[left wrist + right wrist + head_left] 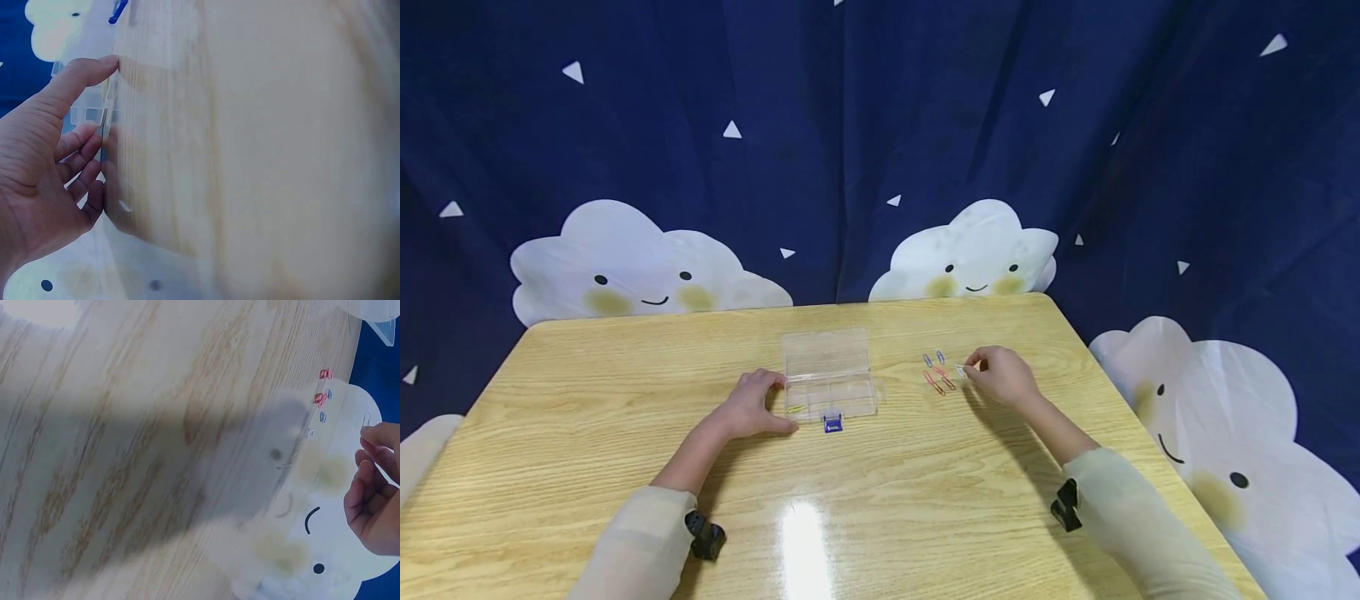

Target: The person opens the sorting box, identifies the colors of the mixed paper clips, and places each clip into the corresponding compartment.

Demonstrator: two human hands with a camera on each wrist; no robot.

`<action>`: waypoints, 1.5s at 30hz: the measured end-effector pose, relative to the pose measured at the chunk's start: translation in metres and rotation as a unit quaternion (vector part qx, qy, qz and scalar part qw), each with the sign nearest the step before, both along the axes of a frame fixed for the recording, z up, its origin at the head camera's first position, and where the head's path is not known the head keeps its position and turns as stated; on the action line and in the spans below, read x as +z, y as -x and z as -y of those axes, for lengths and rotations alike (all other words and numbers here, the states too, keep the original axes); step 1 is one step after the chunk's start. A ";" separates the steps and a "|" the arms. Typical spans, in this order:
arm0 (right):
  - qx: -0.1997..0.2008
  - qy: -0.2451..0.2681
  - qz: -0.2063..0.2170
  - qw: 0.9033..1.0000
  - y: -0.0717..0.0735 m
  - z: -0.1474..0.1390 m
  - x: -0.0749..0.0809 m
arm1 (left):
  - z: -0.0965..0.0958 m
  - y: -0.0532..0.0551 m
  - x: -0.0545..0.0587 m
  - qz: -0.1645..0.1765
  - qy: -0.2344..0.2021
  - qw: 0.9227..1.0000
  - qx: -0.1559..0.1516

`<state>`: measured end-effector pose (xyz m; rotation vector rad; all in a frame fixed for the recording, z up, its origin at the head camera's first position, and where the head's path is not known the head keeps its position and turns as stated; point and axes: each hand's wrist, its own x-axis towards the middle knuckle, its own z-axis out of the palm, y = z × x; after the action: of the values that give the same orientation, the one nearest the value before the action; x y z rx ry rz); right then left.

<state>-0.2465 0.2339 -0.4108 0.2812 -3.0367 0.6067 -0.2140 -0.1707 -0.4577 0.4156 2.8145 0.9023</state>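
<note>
A clear plastic box lies on the table with its lid raised and tilted back, a blue latch at its front. One yellow paper clip is in its front left compartment. My left hand holds the box at its left end, thumb by the near corner and fingers along the side. To the right, my right hand pinches a white paper clip between thumb and forefinger, seen raised in the right wrist view. Another white paper clip lies below it.
Blue paper clips and several red paper clips lie loosely grouped between the box and my right hand. The wooden table ends at a dark blue curtain with cloud prints.
</note>
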 end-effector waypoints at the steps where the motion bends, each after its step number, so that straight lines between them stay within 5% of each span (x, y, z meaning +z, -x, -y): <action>1: 0.003 -0.001 0.000 1.000 0.000 0.001 0.000 | 0.000 0.000 0.000 0.000 0.000 1.000 0.000; 25: 0.065 -0.010 0.004 0.998 -0.016 0.025 0.018 | 0.000 0.000 0.001 -0.003 -0.001 1.000 -0.001; 45: 0.132 -0.014 -0.013 0.991 -0.027 0.064 0.018 | 0.000 0.001 -0.002 -0.020 0.000 1.000 -0.008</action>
<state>-0.2193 0.1703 -0.3933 0.6935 -3.0068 0.5677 -0.2149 -0.1703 -0.4593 0.4598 2.8426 0.9019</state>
